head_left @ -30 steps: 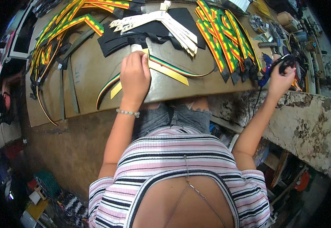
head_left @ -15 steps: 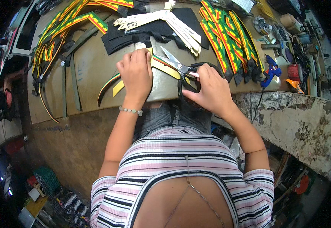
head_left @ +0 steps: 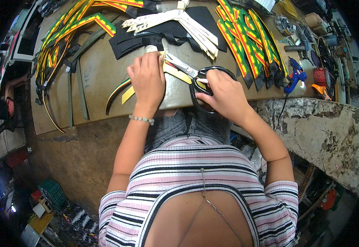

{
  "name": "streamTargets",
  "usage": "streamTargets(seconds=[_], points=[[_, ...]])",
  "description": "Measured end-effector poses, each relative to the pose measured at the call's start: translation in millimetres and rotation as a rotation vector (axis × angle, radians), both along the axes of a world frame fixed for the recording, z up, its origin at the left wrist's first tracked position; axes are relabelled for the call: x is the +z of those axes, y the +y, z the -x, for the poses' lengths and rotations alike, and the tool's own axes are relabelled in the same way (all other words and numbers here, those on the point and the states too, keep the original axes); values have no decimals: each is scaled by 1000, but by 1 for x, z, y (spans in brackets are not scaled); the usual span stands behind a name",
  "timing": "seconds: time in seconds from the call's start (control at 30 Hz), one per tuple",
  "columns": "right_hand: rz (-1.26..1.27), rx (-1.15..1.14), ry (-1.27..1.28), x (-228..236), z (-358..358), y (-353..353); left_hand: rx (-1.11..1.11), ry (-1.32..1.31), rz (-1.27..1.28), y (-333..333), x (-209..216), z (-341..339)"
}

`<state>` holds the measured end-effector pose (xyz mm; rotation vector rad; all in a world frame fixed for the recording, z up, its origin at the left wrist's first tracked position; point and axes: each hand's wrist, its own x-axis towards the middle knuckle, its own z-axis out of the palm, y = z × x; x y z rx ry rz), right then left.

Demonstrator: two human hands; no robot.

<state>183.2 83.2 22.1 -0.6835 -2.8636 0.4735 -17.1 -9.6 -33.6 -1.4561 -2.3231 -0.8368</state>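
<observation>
My right hand point(head_left: 227, 92) grips black-handled scissors point(head_left: 192, 73), with fingers and thumb in the loops. Their blades point up and left, nearly together, and their tips reach close to the fingertips of my left hand point(head_left: 148, 82). That hand is closed, pressing a narrow red, yellow, green and black strip point(head_left: 117, 91) against a bent yellow template point(head_left: 178, 74) at the table's near edge. The strip's loose end curls out to the left from under my wrist. Whether the blades have cut the strip is hard to see.
Beyond my hands lie black fabric pieces point(head_left: 124, 45) with white marked templates point(head_left: 196, 31) on top. Colourful patterned strips point(head_left: 76, 31) heap at the left, and more patterned strips point(head_left: 247, 45) lie right. A blue glue gun point(head_left: 295, 77) with a cord sits near the right edge.
The scissors have shifted left and slightly down with my right hand, and their blades have come closer together. My left hand stays in place.
</observation>
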Motion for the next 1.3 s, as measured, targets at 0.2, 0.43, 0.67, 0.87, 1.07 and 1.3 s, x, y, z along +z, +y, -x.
streamTargets(seconds=[0.2,0.43,0.67,0.87,1.07,1.3], points=[[7,15,25,-2,2,-3,8,-14,-5,0,-1,0],[75,-25,5,-3,5,-18,0,-28,-26,0,-3,0],[33,0,27,-8,5,-20,-22,-60,-33,0,-3,0],[40,-7,26,-11,4,-20,-18,-84,-53,0,-2,0],[-60,-334,204,27,-35,12,24,-197,-189,0,0,5],[-267,-1164,-19,59,-214,216,135,-115,-360,-49,33,24]])
